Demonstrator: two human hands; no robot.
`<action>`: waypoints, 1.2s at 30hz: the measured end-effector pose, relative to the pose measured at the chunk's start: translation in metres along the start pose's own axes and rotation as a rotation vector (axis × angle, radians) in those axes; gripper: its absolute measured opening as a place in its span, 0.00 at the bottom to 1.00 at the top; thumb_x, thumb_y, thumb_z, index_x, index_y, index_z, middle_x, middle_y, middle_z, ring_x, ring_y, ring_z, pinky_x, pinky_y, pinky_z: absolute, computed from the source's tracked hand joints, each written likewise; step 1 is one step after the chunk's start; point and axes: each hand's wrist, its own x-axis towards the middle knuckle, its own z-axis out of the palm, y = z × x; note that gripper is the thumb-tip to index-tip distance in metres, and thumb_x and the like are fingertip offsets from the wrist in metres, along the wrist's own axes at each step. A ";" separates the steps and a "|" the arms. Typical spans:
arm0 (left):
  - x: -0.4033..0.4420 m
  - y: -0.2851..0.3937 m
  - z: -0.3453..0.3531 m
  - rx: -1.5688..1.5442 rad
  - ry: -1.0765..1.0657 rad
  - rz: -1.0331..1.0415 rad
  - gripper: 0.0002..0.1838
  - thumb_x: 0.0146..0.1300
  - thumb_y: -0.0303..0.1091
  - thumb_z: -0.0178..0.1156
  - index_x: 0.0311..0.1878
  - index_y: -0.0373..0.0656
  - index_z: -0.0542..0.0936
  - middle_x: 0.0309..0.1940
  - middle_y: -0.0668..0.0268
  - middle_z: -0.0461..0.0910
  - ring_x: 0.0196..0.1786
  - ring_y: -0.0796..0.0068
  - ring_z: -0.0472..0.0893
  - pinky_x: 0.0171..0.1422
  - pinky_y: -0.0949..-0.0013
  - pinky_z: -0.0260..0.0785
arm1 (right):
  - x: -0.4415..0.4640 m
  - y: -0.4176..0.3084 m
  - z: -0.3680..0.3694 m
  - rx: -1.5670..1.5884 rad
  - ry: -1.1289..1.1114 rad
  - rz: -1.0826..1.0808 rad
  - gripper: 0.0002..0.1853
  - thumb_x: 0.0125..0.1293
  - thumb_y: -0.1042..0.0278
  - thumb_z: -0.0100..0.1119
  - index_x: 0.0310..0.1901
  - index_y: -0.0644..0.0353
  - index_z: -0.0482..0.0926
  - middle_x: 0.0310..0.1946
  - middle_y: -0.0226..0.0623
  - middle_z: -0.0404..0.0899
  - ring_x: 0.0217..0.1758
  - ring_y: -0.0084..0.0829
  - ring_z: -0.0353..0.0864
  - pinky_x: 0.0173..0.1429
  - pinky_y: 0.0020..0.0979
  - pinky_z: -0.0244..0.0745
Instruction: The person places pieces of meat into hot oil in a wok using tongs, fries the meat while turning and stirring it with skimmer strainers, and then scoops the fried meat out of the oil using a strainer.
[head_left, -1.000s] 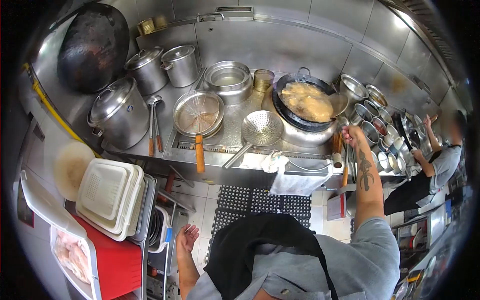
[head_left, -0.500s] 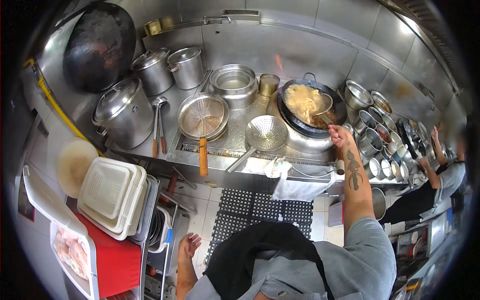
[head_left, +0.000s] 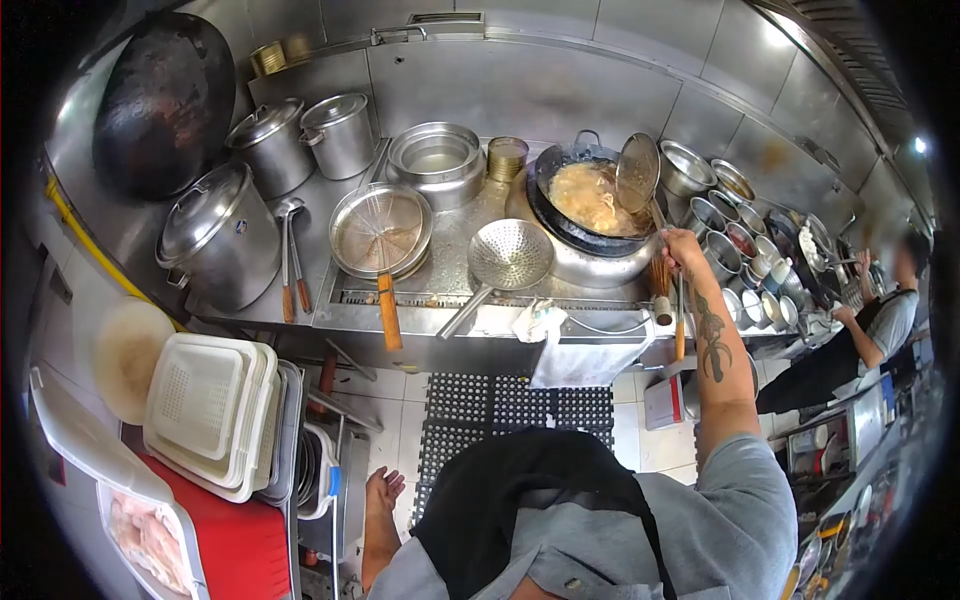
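Note:
My right hand (head_left: 683, 250) is closed around the handle of a round-headed skimmer (head_left: 637, 173). The skimmer's head is tipped up on edge at the right side of a black wok (head_left: 541, 200). Pale, foaming food in golden liquid (head_left: 590, 197) fills the wok. Low by my side, my left hand (head_left: 384, 487) hangs open and holds nothing, over the floor near the rack. Left of the wok, a perforated strainer (head_left: 510, 254) rests on the stove top beside a wire strainer (head_left: 380, 232) with a wooden handle.
Lidded pots (head_left: 220, 235) stand at the left, next to two ladles (head_left: 290, 250). White baskets (head_left: 200, 400) are stacked above a red container (head_left: 235, 530). Bowls and seasoning tins (head_left: 722, 252) crowd the right. A co-worker (head_left: 870, 330) stands farther right. A cloth (head_left: 590, 350) hangs from the stove edge.
My right hand has raised and tilted the skimmer, bringing its head up out of the wok's contents. The view has shifted a little to the right. My left hand stays low and empty.

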 end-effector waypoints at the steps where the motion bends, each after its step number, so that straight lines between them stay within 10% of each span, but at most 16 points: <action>1: 0.002 0.000 0.001 0.003 -0.005 0.001 0.23 0.63 0.41 0.49 0.59 0.45 0.61 0.44 0.58 0.72 0.42 0.59 0.76 0.40 0.58 0.73 | -0.003 -0.001 -0.004 0.006 0.012 -0.036 0.10 0.65 0.67 0.40 0.42 0.58 0.70 0.14 0.27 0.66 0.08 0.20 0.59 0.11 0.24 0.50; 15: -0.024 -0.026 -0.027 -0.043 -0.007 0.011 0.25 0.61 0.43 0.50 0.58 0.44 0.62 0.44 0.57 0.72 0.39 0.60 0.76 0.39 0.60 0.73 | 0.031 0.030 -0.033 0.357 -0.227 0.296 0.10 0.65 0.68 0.41 0.25 0.56 0.67 0.14 0.23 0.66 0.09 0.14 0.55 0.12 0.20 0.47; 27: -0.078 -0.053 -0.071 0.040 0.097 0.051 0.28 0.61 0.41 0.49 0.62 0.43 0.58 0.49 0.54 0.70 0.43 0.56 0.75 0.40 0.56 0.71 | 0.081 0.049 0.046 0.843 -0.472 0.342 0.03 0.66 0.68 0.45 0.35 0.55 0.67 0.17 0.24 0.66 0.12 0.14 0.55 0.13 0.18 0.48; 36: -0.061 -0.064 -0.074 0.101 0.066 -0.004 0.24 0.62 0.41 0.48 0.60 0.44 0.61 0.46 0.56 0.72 0.41 0.57 0.77 0.39 0.56 0.73 | 0.011 0.028 0.006 0.487 -0.263 0.143 0.06 0.66 0.64 0.42 0.40 0.53 0.68 0.16 0.25 0.66 0.09 0.15 0.54 0.11 0.19 0.45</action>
